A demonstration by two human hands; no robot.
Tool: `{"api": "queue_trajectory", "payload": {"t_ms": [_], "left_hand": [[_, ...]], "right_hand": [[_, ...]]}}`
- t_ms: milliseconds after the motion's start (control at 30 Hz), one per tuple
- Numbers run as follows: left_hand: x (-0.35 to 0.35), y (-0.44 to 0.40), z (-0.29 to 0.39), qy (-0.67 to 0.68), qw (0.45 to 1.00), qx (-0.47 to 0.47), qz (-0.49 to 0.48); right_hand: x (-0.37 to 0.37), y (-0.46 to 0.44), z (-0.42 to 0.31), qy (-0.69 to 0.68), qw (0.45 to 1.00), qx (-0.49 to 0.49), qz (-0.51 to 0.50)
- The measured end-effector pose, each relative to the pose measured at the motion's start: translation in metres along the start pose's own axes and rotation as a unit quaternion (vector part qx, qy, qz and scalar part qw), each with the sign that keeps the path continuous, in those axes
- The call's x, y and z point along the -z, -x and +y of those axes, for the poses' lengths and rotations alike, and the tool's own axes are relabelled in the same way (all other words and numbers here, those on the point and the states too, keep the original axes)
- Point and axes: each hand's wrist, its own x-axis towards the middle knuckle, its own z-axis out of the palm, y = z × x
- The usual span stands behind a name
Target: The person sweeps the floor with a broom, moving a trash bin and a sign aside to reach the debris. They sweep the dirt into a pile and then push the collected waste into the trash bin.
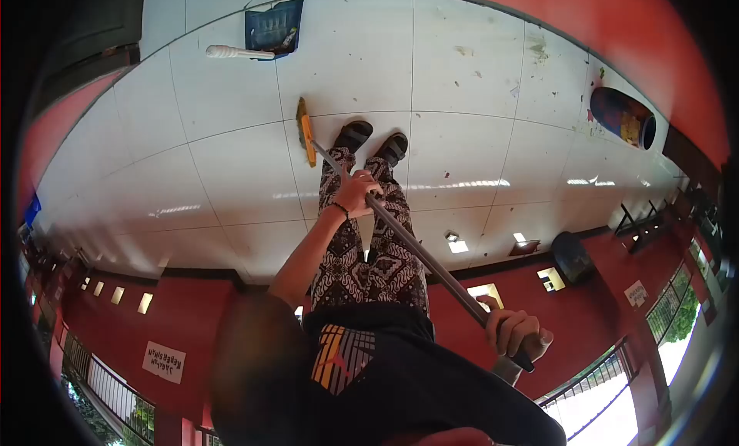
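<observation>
My left hand (358, 193), with a dark bracelet at the wrist, is closed around the middle of a broom's grey handle (419, 249). Farther up, near the black-tipped end, my right hand (517, 334) grips the same handle. The handle slants down to the left, and its orange broom head (306, 134) rests on the floor just left of my feet. Beyond it lies a dark blue dustpan (271, 22) with a white handle pointing left and a little debris in it.
White tiles (454, 84) carry scattered bits of litter and brownish smudges, mostly right of centre. A dark, patterned bin (622, 116) lies on its side at the right. Red walls border the floor, and a dark doorway (92, 30) stands at upper left.
</observation>
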Motion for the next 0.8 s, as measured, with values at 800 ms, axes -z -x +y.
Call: {"api": "queue_trajectory", "payload": {"t_ms": [800], "left_hand": [[-0.037, -0.402, 0.193, 0.132, 0.986, -0.060, 0.079]], "right_hand": [[0.123, 0.063, -0.135, 0.221, 0.783, 0.523, 0.255]]}}
